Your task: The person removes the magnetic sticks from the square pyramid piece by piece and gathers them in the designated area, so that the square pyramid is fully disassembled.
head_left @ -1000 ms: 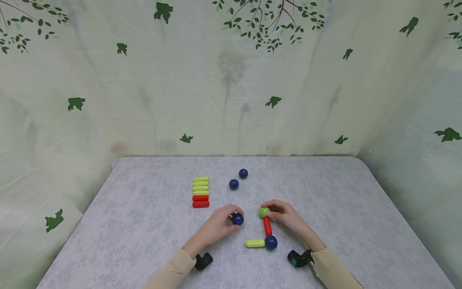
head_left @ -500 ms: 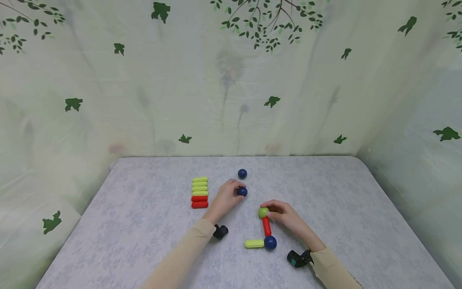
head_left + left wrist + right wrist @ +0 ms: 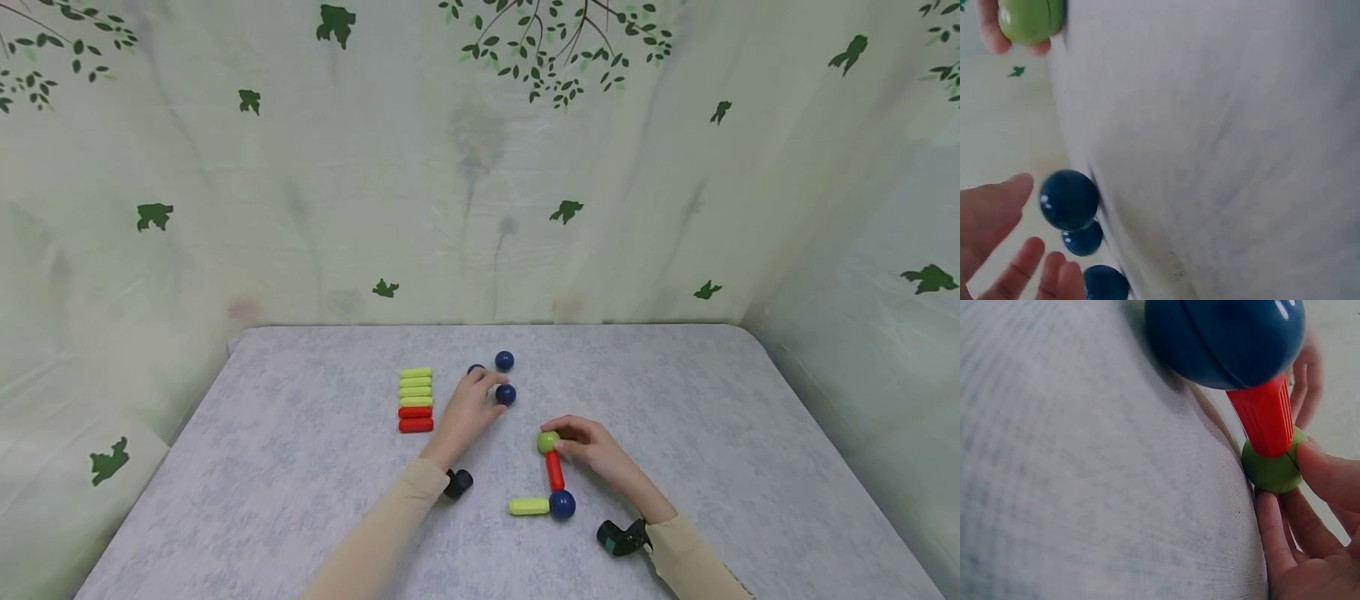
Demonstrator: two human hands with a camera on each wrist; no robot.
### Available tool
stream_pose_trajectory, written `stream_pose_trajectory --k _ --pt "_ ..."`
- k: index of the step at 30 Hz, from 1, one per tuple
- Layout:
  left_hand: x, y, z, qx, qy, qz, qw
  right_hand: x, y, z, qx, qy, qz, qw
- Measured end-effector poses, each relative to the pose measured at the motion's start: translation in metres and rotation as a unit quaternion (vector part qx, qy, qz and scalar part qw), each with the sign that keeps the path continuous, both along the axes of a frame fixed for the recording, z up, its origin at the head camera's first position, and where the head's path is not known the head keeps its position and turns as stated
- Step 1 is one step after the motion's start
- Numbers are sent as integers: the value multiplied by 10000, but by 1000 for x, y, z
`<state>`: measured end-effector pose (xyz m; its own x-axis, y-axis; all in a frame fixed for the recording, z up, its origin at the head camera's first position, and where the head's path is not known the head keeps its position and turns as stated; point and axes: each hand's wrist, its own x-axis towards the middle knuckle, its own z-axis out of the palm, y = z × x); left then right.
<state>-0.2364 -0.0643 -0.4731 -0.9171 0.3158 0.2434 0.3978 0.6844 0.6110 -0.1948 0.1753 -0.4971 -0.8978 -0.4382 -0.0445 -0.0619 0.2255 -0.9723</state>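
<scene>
Your left hand (image 3: pixel 467 410) was open beside a blue ball (image 3: pixel 506 394) at 3 o'clock — your right hand (image 3: pixel 592 450) pinched the green ball (image 3: pixel 548 441).

Left wrist view: grey mottled table cover (image 3: pixel 1222 156) filling most of frame; three dark blue balls (image 3: pixel 1069 200) clustered at lower left, touching or nearly so; left hand (image 3: pixel 997 250) beside them, fingers loosely extended, nearest ball just off the thumb; green ball (image 3: pixel 1030 20) at top left, pinched by fingertips
</scene>
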Motion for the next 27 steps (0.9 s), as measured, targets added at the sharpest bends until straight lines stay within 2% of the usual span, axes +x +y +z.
stream_pose_trajectory --k 2,4,5,7,8,10,11,13,15,20,27 --pt "11 -2 4 134 -84 -464 9988 1 0 0 -1 24 -13 10000" --pt "22 -4 6 291 -369 -1197 9917 1 0 1 0 82 3 10000" --pt "29 -4 7 372 -613 -1621 9842 1 0 1 -15 106 9 9999" --pt "40 -4 7 450 -1122 -2421 9627 1 1 0 -31 145 19 9999" --pt "46 -4 6 426 -1356 -2715 9519 1 1 -1 -36 146 18 9999" --pt "57 -2 5 315 -1713 -3118 9340 0 1 -1 -46 150 25 9999" --pt "62 -1 4 206 -1754 -3250 9291 0 1 -2 -61 137 28 9999" --pt "69 2 2 -92 -1618 -3384 9270 -1 2 -2 -71 109 28 9999" --pt "74 5 2 -369 -1363 -3388 9302 -1 2 -1 -71 75 13 9999" --pt "80 8 2 -850 -835 -3183 9405 0 1 -1 -31 58 13 10000" --pt "83 6 4 -1226 -388 -2960 9465 0 1 -2 -14 61 -11 10000"
